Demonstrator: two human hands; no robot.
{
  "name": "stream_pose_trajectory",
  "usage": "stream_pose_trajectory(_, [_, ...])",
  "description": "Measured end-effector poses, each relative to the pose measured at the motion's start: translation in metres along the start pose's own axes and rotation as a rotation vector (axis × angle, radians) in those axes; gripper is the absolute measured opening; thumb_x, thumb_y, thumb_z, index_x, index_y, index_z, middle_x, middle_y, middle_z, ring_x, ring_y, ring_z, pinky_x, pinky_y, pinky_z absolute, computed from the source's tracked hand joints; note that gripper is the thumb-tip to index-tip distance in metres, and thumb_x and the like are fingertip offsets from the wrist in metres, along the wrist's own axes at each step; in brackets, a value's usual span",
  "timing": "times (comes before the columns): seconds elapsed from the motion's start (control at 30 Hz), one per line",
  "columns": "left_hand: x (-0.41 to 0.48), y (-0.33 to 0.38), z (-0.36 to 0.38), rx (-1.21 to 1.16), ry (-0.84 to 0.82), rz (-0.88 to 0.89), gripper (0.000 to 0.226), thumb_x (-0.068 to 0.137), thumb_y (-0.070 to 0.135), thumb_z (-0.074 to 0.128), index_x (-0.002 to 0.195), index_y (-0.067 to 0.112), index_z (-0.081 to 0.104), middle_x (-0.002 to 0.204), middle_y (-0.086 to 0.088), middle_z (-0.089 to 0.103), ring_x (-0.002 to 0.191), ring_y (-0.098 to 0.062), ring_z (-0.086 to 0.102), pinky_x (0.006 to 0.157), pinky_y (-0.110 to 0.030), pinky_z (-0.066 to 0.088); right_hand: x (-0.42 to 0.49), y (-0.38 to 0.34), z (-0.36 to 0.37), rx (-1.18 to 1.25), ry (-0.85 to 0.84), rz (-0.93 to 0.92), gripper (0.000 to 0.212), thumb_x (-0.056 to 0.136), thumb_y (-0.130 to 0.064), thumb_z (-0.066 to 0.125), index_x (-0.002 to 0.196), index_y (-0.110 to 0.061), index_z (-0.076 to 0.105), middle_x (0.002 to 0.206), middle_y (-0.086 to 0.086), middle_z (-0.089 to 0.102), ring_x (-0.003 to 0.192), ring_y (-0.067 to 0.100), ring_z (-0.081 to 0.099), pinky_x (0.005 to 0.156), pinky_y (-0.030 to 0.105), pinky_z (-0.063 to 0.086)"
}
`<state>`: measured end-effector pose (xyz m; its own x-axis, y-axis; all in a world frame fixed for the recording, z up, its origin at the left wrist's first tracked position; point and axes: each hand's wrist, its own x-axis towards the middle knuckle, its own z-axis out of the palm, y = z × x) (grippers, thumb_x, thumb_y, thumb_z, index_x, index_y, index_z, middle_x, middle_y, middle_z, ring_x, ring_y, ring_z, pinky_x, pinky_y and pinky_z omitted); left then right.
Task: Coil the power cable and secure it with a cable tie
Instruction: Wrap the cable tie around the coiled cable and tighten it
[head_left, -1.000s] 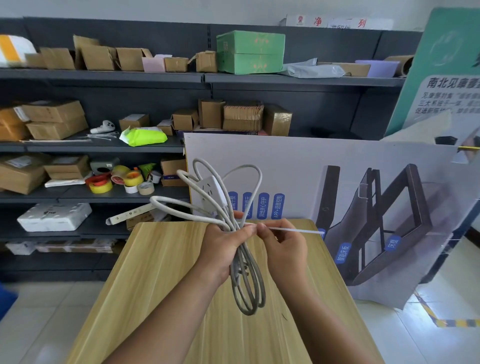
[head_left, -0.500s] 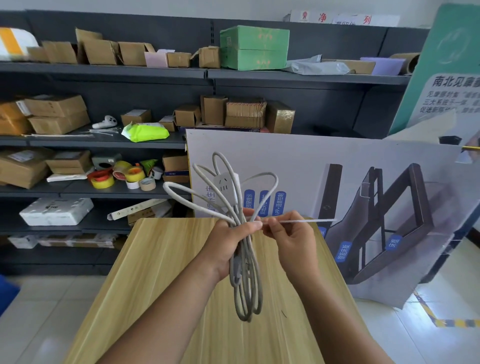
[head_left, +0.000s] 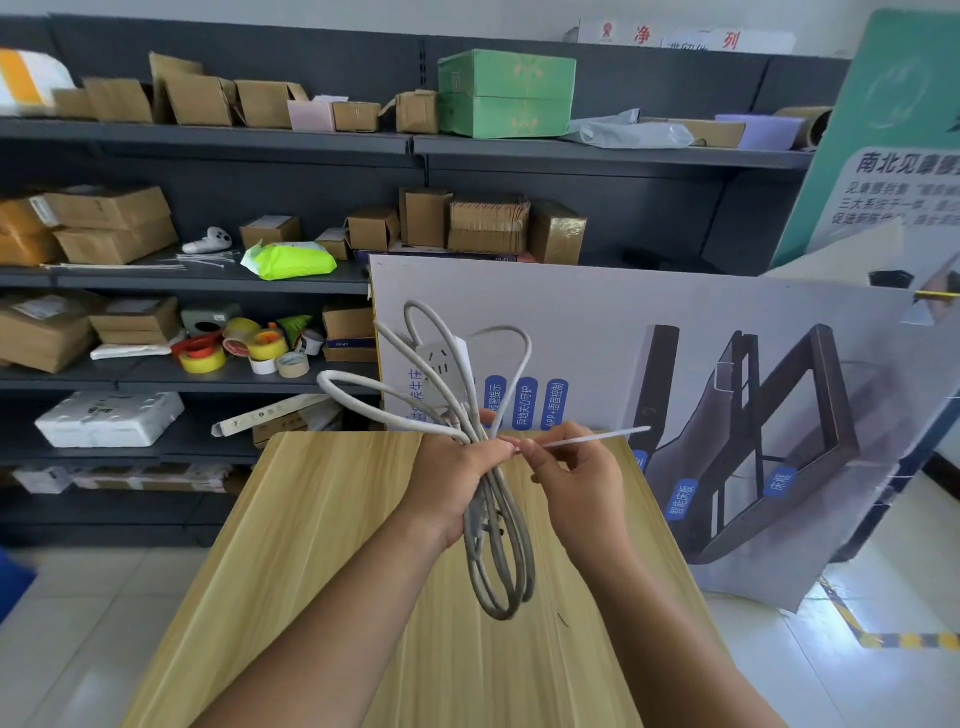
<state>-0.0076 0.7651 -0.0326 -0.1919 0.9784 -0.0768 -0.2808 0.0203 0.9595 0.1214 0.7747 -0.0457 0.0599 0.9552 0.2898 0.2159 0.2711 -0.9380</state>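
Observation:
A grey-white power cable (head_left: 501, 561) is coiled into several loops and held above the wooden table (head_left: 322, 545). My left hand (head_left: 451, 480) is closed around the middle of the bundle. Loops stick up behind it, with the white socket block (head_left: 443, 361) among them, and other loops hang below. My right hand (head_left: 576, 478) pinches a thin white cable tie (head_left: 597, 438) right beside the bundle. The tie's free end points right and slightly up. The part of the tie at the bundle is hidden by my fingers.
A large printed board (head_left: 675, 364) leans behind the table's far edge. Dark shelves (head_left: 208, 280) at the back left carry cardboard boxes, tape rolls (head_left: 236, 351) and spare cable ties (head_left: 208, 258). A green panel (head_left: 893, 135) stands at the far right. Tiled floor lies on both sides.
The bundle has tilted and its upper loops have shifted about. The tie's free tail beyond my right hand's fingers looks shorter than a second ago. Both hands keep their grips.

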Motion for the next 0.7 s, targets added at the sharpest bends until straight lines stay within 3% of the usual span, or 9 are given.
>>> stream_pose_trajectory(0.17, [-0.003, 0.000, -0.002, -0.006, -0.040, -0.029, 0.023, 0.077, 0.003, 0.071, 0.098, 0.009, 0.064, 0.080, -0.015, 0.072, 0.055, -0.012, 0.063, 0.058, -0.030, 0.047, -0.003, -0.001, -0.007, 0.017, 0.047, 0.010, 0.013, 0.086, -0.019, 0.071, 0.074, -0.019, 0.066, 0.074, 0.002, 0.068, 0.071, 0.018, 0.065, 0.066, 0.033, 0.054])
stream_pose_trajectory(0.27, [-0.001, -0.002, -0.006, 0.004, -0.021, -0.031, 0.016, 0.082, 0.001, 0.066, 0.098, 0.002, 0.066, 0.071, -0.009, 0.071, 0.055, -0.011, 0.063, 0.059, -0.029, 0.047, -0.004, -0.002, -0.011, 0.019, 0.069, 0.028, 0.014, 0.087, -0.019, 0.070, 0.075, -0.013, 0.067, 0.071, 0.003, 0.066, 0.067, 0.021, 0.062, 0.064, 0.035, 0.053])
stream_pose_trajectory(0.4, [0.000, 0.001, -0.006, -0.033, -0.028, -0.028, 0.016, 0.083, -0.006, 0.064, 0.096, 0.002, 0.062, 0.086, -0.021, 0.071, 0.053, -0.011, 0.064, 0.057, -0.026, 0.048, -0.001, -0.003, -0.021, 0.094, 0.109, 0.076, 0.014, 0.087, -0.015, 0.070, 0.075, -0.008, 0.067, 0.066, 0.006, 0.064, 0.058, 0.013, 0.055, 0.055, 0.024, 0.050])
stream_pose_trajectory(0.53, [0.001, 0.002, -0.007, -0.049, -0.037, -0.039, 0.015, 0.082, -0.008, 0.064, 0.096, -0.001, 0.062, 0.079, -0.022, 0.071, 0.048, -0.014, 0.059, 0.050, -0.024, 0.050, 0.001, -0.001, -0.028, 0.144, 0.139, 0.110, 0.013, 0.087, -0.013, 0.070, 0.075, -0.006, 0.068, 0.063, 0.003, 0.062, 0.054, 0.011, 0.054, 0.054, 0.023, 0.049])
stream_pose_trajectory(0.7, [0.000, 0.003, -0.014, -0.099, -0.074, -0.061, 0.010, 0.084, -0.008, 0.064, 0.093, -0.005, 0.065, 0.075, -0.019, 0.069, 0.055, -0.018, 0.062, 0.055, -0.024, 0.055, -0.001, 0.005, -0.034, 0.215, 0.165, 0.154, 0.015, 0.088, -0.011, 0.069, 0.077, -0.002, 0.070, 0.066, 0.004, 0.066, 0.057, 0.017, 0.055, 0.059, 0.032, 0.051])
